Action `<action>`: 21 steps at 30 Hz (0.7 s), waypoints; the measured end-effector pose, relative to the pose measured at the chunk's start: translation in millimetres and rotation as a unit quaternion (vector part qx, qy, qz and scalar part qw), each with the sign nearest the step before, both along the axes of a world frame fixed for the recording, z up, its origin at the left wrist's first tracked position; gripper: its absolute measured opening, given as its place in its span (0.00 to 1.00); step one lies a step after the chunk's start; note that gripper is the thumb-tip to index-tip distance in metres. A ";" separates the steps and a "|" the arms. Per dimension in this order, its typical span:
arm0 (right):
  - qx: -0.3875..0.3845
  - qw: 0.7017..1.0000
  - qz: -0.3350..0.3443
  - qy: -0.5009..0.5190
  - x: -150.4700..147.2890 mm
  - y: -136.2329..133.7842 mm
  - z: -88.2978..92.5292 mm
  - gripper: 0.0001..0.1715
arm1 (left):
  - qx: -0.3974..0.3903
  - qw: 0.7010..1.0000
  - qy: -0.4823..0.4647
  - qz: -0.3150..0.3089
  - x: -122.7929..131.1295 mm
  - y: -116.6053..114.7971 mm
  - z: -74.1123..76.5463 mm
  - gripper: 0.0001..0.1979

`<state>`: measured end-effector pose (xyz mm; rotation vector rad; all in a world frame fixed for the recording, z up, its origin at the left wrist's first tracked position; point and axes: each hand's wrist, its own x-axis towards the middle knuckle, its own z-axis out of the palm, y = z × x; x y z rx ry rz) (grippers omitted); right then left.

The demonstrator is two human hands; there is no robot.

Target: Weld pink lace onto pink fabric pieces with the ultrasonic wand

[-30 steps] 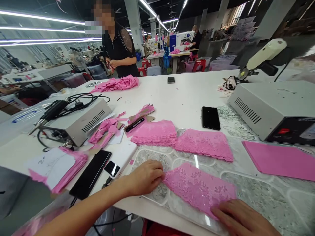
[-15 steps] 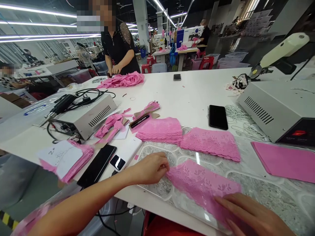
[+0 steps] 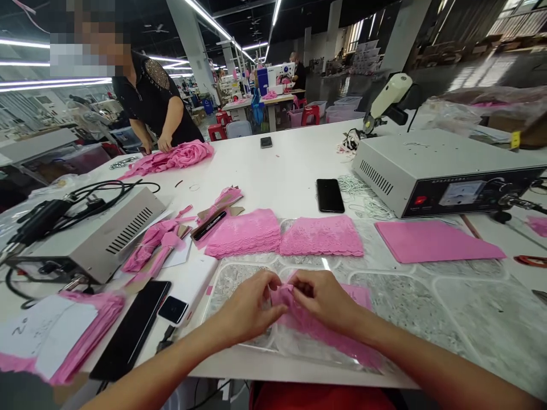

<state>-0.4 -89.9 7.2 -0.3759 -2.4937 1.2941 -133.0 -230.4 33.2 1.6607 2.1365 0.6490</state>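
Observation:
A pink lace piece (image 3: 329, 336) lies across the marbled board (image 3: 397, 302) in front of me, partly covered by my hands and forearm. My left hand (image 3: 258, 304) pinches its left end between thumb and fingers. Right beside it, my right hand (image 3: 320, 296) is closed on the same end, fingertips pressed together. The edge between the two hands is slightly lifted. Behind them sit two stacks of pink lace pieces, a left stack (image 3: 245, 233) and a right stack (image 3: 322, 236). A flat pile of plain pink fabric (image 3: 436, 242) is to the right.
Grey machine boxes stand at left (image 3: 89, 233) and right (image 3: 444, 171). Phones (image 3: 330, 195), a black marker (image 3: 208, 225), tied pink bundles (image 3: 156, 245) and a paper-topped pink stack (image 3: 64, 336) lie around. Across the table a person (image 3: 154, 108) handles a pink fabric heap (image 3: 179, 156).
My right hand has moved left from the lace's right end to its left end, beside my left hand. The view has turned right. The lace's left end is now gathered between both hands.

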 end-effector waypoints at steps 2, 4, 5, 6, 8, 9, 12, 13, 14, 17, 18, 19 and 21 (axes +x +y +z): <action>-0.032 0.999 0.004 -0.002 0.7 0.2 0.3 0.10 | -0.004 1.000 0.015 0.012 1.3 -6.9 -9.9 0.19; -0.057 0.998 0.003 0.001 1.4 0.4 2.6 0.11 | -0.005 0.999 0.036 0.018 3.3 -11.0 -18.0 0.16; -0.066 0.998 -0.002 0.005 2.9 1.5 4.9 0.12 | -0.004 0.999 0.048 0.020 3.9 -12.1 -21.2 0.11; -0.073 0.997 -0.011 0.009 5.8 3.8 8.2 0.13 | -0.003 0.998 0.059 0.022 4.2 -13.0 -23.7 0.07; -0.083 0.996 -0.040 0.016 18.1 12.6 16.5 0.15 | 0.004 0.997 0.080 0.022 3.4 -15.4 -27.2 0.07; -0.090 0.994 -0.062 0.018 28.2 19.0 20.6 0.16 | 0.008 0.996 0.089 0.021 2.3 -17.2 -28.4 0.09; -0.121 0.977 -0.171 0.025 73.1 42.2 26.4 0.18 | 0.026 0.993 0.113 0.012 -2.2 -25.1 -30.5 0.10; -0.125 0.967 -0.220 0.026 91.7 49.8 24.8 0.19 | 0.033 0.993 0.117 0.007 -3.8 -27.7 -30.9 0.10; -0.123 0.957 -0.263 0.022 111.2 56.7 21.3 0.19 | 0.040 0.991 0.124 0.002 -5.2 -29.8 -31.1 0.10; -0.108 0.924 -0.367 0.010 168.2 72.2 3.2 0.22 | 0.091 0.979 0.179 -0.032 -5.8 -29.7 -28.3 0.11; -0.102 0.912 -0.397 0.011 184.8 75.7 -3.5 0.22 | 0.115 0.970 0.205 -0.057 -4.3 -27.0 -26.1 0.11; -0.100 0.899 -0.427 0.018 199.4 78.7 -9.5 0.22 | 0.137 0.959 0.230 -0.092 -1.9 -23.0 -23.4 0.12; -0.095 0.878 -0.469 0.030 222.4 83.7 -17.9 0.22 | 0.158 0.934 0.269 -0.175 4.8 -11.8 -18.0 0.15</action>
